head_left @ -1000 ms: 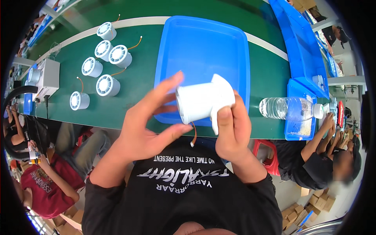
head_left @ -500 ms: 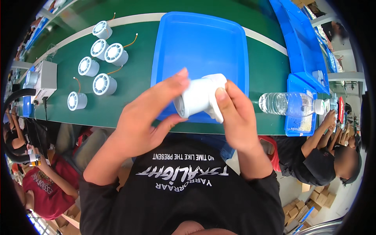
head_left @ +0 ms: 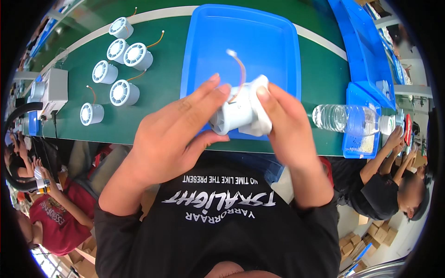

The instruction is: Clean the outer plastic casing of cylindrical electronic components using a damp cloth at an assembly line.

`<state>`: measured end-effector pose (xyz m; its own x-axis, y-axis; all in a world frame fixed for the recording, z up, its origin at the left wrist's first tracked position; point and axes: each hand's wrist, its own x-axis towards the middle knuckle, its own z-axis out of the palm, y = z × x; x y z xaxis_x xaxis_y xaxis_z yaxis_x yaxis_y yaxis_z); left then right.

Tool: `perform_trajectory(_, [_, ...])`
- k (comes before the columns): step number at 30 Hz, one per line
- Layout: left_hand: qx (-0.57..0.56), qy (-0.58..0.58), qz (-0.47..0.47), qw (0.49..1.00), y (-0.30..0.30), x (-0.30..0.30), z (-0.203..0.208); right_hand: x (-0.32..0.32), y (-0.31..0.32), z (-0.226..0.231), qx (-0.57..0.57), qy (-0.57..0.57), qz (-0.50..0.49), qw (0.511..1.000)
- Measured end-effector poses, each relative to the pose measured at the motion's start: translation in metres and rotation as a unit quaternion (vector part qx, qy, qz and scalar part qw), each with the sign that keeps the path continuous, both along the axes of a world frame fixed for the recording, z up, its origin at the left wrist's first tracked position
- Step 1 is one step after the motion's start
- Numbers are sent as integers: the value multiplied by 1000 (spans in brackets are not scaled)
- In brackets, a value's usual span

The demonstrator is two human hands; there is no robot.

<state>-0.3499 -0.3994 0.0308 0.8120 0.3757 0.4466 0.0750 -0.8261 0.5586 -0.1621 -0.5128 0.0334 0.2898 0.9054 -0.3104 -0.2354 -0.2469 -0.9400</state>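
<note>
Above the near edge of a blue tray [head_left: 241, 28], a pale blue cylindrical housing [head_left: 237, 115] lies sideways between my hands. A thin orange-brown wire [head_left: 243, 69] with a white plug rises from its side. My left hand [head_left: 169, 134] grips the left end of the housing, fingers on top and thumb underneath. Around the right end, my right hand [head_left: 292, 123] presses a folded white cloth [head_left: 261, 109], fingers closed on it. The right-hand face of the housing is hidden by the cloth.
Several similar housings [head_left: 124, 92] with grilled ends stand on the green table [head_left: 160, 109] to the left. A clear bottle [head_left: 343, 119] lies at the right, across a small blue bin [head_left: 359, 95]. A grey box [head_left: 55, 92] stands far left. Other people sit on both sides.
The housing has been turned, so its wire now shows upright on top. My left fingers have come down onto it; the cloth stays in my right hand.
</note>
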Motion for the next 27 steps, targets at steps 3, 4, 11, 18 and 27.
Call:
perform_trajectory(3, [-86,-15,-7,996,-1,0,-5,10,10,-10,-28,169,-34,985])
perform_trajectory(4, [-190,-40,3,981,-2,0,-6,10,12,-12,-29,243,-91,965])
perform_trajectory(11, [-458,-149,31,876,-3,-11,-8,11,-12,-30,323,419,2,849])
perform_trajectory(18, [-475,-161,46,864,-2,-18,-6,-18,-12,-7,264,-241,-135,924])
perform_trajectory(27, [-593,-165,54,787,1,-34,-6,-33,-10,-16,137,-221,-34,965])
